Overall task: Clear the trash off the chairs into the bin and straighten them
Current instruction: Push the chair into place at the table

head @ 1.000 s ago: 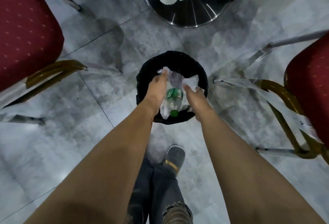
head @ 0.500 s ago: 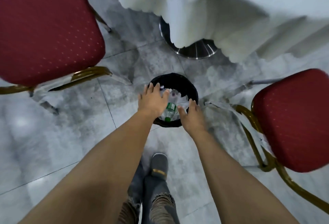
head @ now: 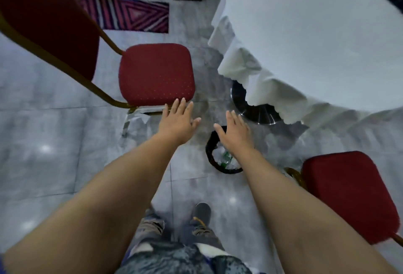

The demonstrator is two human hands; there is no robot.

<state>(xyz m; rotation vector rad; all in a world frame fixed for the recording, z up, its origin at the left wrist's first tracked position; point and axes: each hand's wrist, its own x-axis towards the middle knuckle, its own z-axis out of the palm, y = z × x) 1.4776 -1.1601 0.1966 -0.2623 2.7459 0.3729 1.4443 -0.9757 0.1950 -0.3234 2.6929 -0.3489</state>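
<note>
Centrally, we count one black bin [head: 209, 151], and we place everything else from it. It stands on the grey tiled floor [head: 54, 143]. It holds crumpled white paper [head: 218, 156] and one plastic bottle with a green label [head: 226, 157]; the right forearm hides part of its mouth.

We count two hands, both palm-down with straight, spread fingers and gripping nothing. The right hand [head: 236, 133] hangs over the bin's far rim. The left hand [head: 177, 121] lies left of the bin and a little beyond it. Its fingertips reach the front edge of a seat in the picture; we cannot tell whether they touch it.

We count two red chairs with gold frames. The left chair [head: 157, 73] stands beyond the bin to the left, its backrest further left still. The right chair [head: 349, 193] stands to the bin's right and nearer us, well apart from it.

One round table [head: 316, 34] under a white cloth stands beyond the bin to the right. Its chrome base [head: 259, 114] sits just beyond the bin, and the cloth's hem hangs above that base. One striped rug [head: 130, 12] lies far beyond the bin.

Open tile runs left of the bin and toward us, where one shoe [head: 201, 211] shows. A narrower strip of floor separates the bin from the right chair.
</note>
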